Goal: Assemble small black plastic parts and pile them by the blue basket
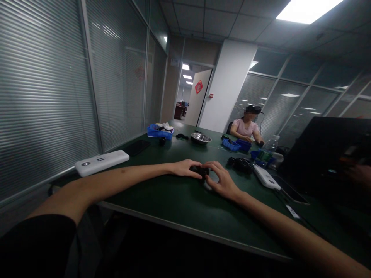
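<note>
My two hands meet over a small black object (200,170) on the dark green table (174,200). My left hand (184,168) comes in from the left with its fingers curled onto the object. My right hand (222,179) comes in from the right, fingers bent over the same object, and something small and pale lies under them on the table. What the black object is I cannot make out. A pile of similar small black parts (242,164) lies just right of my hands.
A white power bank (101,162) and a black phone (136,147) lie at the left. A second white power bank (266,177), blue trays (160,132), a metal bowl (200,138) and a water bottle (271,146) stand further back. A seated person (246,127) works at the far end. A dark laptop lid (324,154) rises at the right.
</note>
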The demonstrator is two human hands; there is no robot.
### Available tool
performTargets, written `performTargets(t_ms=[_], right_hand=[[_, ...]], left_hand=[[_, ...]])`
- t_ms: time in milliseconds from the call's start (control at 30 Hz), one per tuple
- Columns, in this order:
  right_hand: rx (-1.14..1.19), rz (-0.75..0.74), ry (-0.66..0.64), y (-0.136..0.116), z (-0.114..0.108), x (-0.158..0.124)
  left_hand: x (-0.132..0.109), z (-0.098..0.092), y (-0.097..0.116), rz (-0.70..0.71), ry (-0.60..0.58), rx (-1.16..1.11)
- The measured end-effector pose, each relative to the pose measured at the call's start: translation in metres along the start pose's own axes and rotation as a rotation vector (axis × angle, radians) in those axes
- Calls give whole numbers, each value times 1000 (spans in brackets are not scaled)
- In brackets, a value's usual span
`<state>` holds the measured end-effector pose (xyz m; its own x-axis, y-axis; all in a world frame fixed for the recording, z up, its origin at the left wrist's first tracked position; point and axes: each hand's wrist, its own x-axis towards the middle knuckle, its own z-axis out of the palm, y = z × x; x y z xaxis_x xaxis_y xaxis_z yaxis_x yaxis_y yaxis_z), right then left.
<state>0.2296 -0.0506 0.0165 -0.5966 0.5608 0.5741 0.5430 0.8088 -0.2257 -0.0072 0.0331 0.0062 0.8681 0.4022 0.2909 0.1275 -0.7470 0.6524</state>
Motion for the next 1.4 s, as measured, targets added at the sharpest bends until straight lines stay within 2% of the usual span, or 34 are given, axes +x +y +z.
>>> performTargets(t_ms=[533, 733, 1067, 1400], right_hand=[[124, -9, 13, 13, 5, -4], [152, -12, -7, 9, 2, -3], [0, 14, 30, -2, 0, -1], [36, 25, 12, 2, 2, -2]], left_hand=[[2, 1, -3, -11, 8, 12], [1, 0, -2, -11, -6, -13], [0, -1, 2, -31, -2, -1], [1, 0, 4, -25, 8, 8]])
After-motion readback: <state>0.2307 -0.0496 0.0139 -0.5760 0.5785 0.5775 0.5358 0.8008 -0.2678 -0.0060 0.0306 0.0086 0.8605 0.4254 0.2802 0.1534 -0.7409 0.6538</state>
